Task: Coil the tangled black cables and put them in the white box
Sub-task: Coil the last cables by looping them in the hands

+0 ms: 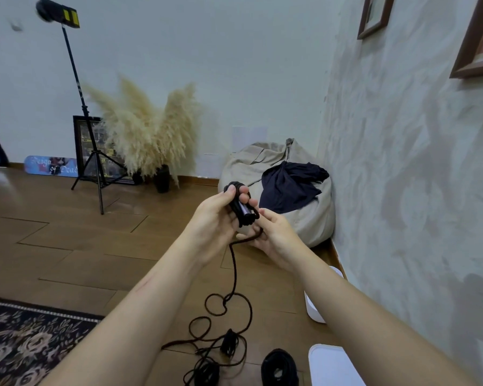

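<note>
I cannot see inside the white box [314, 310]; my left hand [212, 218] grips the cable coil [239, 210], my right hand [276, 238] pinches its loose strand [234, 270].

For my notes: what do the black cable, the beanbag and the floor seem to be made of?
Cable: likely a braided or rubber sheath, matte, no shine. Beanbag: beige woven cloth, matte, with soft folds. Floor: wood or wood-look planks, semi-gloss, grain and seams visible.
</note>
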A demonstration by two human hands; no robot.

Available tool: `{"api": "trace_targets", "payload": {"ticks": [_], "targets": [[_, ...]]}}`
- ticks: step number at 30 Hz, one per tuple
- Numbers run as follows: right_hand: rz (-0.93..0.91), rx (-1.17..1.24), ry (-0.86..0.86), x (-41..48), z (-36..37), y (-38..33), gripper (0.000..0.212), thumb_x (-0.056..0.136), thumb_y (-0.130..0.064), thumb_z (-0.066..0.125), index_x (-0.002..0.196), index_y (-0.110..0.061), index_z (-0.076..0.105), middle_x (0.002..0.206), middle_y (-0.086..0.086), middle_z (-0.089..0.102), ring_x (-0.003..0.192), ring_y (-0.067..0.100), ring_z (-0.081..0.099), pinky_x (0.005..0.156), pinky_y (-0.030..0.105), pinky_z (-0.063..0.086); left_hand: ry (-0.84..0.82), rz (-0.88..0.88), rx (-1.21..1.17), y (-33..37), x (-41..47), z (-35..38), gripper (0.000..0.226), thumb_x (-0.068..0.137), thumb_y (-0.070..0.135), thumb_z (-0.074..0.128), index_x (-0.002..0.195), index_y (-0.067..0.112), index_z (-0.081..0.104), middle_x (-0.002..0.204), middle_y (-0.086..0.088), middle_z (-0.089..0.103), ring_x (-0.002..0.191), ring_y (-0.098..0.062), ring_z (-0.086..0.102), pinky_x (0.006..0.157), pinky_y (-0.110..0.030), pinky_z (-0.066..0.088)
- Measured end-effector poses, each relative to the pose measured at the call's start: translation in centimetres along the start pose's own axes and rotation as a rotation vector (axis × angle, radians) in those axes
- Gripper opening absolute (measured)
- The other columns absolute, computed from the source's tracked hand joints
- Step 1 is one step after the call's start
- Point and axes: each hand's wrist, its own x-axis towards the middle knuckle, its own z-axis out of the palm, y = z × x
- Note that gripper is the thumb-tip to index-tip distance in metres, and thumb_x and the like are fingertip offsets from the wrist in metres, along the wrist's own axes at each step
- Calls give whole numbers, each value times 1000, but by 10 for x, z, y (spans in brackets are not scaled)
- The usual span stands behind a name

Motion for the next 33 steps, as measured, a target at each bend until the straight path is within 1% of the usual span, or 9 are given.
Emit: {"api": "trace_targets", "payload": {"ticks": [3, 7, 11, 16, 21, 24, 28, 30, 33], "targets": [[-3, -86, -11, -4, -5, -1, 18, 108, -21, 48, 100, -9, 58, 65, -4, 36, 53, 9, 36, 53, 23, 47, 43, 52, -28, 1, 3, 4, 23, 109, 23, 44, 109, 6, 60, 82, -1, 64, 92, -19, 68, 89, -37, 57], [-243, -893, 59, -6, 3, 15, 22, 108, -27, 46, 105, -27, 68, 62, -17, 53, 57, 2, 46, 57, 20, 37, 199, 105, -13, -3, 11, 0, 21, 109, 21, 44, 108, 6, 59, 76, 1, 68, 89, -18, 68, 88, -36, 49], [-137, -1108, -5, -15, 23, 23, 19, 109, -27, 42, 110, -18, 59, 83, -5, 59, 72, 15, 54, 66, 33, 40, 327, 160, 84, -11, 12, -3, 19, 108, 20, 49, 107, 6, 62, 78, 1, 72, 99, -21, 66, 101, -38, 51], [-33, -1209, -198, -23, 34, 5, 22, 106, -24, 43, 97, -20, 62, 85, 4, 65, 68, 16, 56, 61, 34, 44, 441, 219, 566, -25, 10, -9, 15, 105, 29, 56, 101, 20, 66, 104, -3, 74, 93, -10, 66, 88, -26, 50], [-52, -1200, -252, -25, 6, -41, 21, 100, -25, 56, 89, -15, 69, 66, 0, 53, 53, 6, 43, 55, 28, 33, 227, 237, 1019, -35, 17, -24, 10, 104, 21, 56, 109, 18, 64, 100, 4, 69, 95, -14, 65, 84, -32, 51], [-75, -1288, -281, -32, -13, -61, 18, 99, -27, 59, 87, -19, 69, 70, 0, 57, 60, 9, 47, 60, 31, 39, 69, 146, 1128, -44, 17, -20, 24, 105, 32, 51, 108, 10, 61, 101, -2, 70, 96, -21, 65, 91, -47, 52], [-227, -1460, -159, -35, -27, -80, 13, 92, -33, 66, 89, -30, 78, 79, -8, 73, 72, 8, 62, 69, 36, 49, -128, -16, 1054, -43, 11, -6, 56, 97, 56, 38, 115, 8, 60, 114, -11, 66, 108, -25, 61, 106, -47, 45], [-328, -1437, -86, -37, -28, -92, 8, 87, -33, 75, 83, -28, 80, 76, -9, 74, 71, 9, 62, 70, 38, 49, -192, -64, 1000, -38, 4, 3, 57, 100, 56, 33, 120, 12, 64, 119, -10, 67, 120, -23, 59, 112, -40, 41], [-475, -1321, 3, -43, -26, -110, 15, 77, -38, 83, 73, -27, 74, 68, -10, 69, 70, 10, 63, 69, 42, 51, -239, -34, 939, -26, -5, 13, 50, 106, 52, 34, 122, 17, 66, 109, 2, 68, 116, -15, 60, 110, -34, 41]]}}
